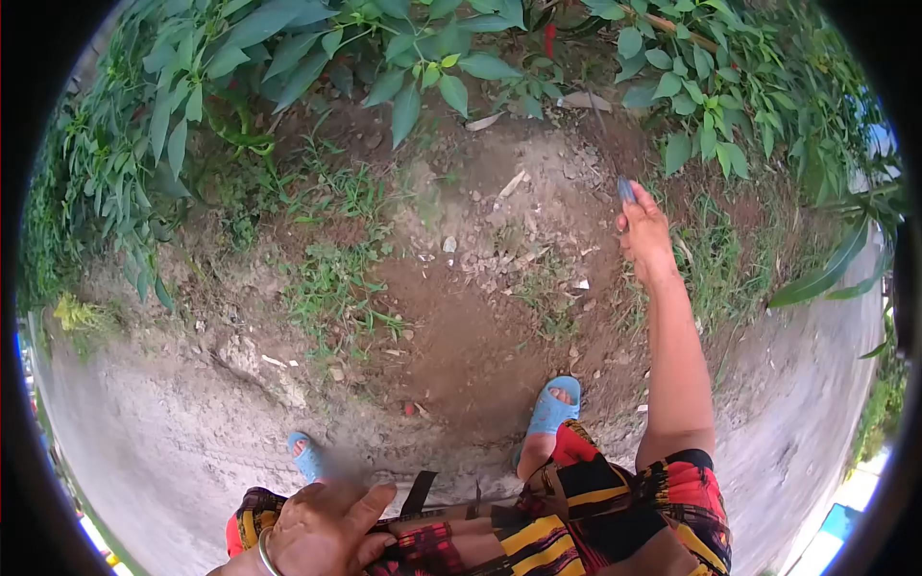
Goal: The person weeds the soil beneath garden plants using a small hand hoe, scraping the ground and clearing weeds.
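My right hand [645, 230] reaches out over the soil and is closed around the grey-blue handle [626, 190] of a thin tool. A narrow dark shaft [597, 110] runs from it toward the plants; its far end is lost among the leaves, so the kind of tool cannot be told. Down near my lap, my left hand [322, 528] wears a bangle [267, 555]. Its thumb and a finger are apart, and nothing shows between them. Patterned red, black and yellow clothing [547, 538] lies beside it.
Leafy green plants [413, 58] line the far side, with a red fruit [550, 40] among them. Weeds [331, 278] grow in the brown soil [451, 336]. My feet, in blue slippers [554, 405], stand at the edge of a pale dirt path [125, 432]. Long leaves [831, 264] hang at right.
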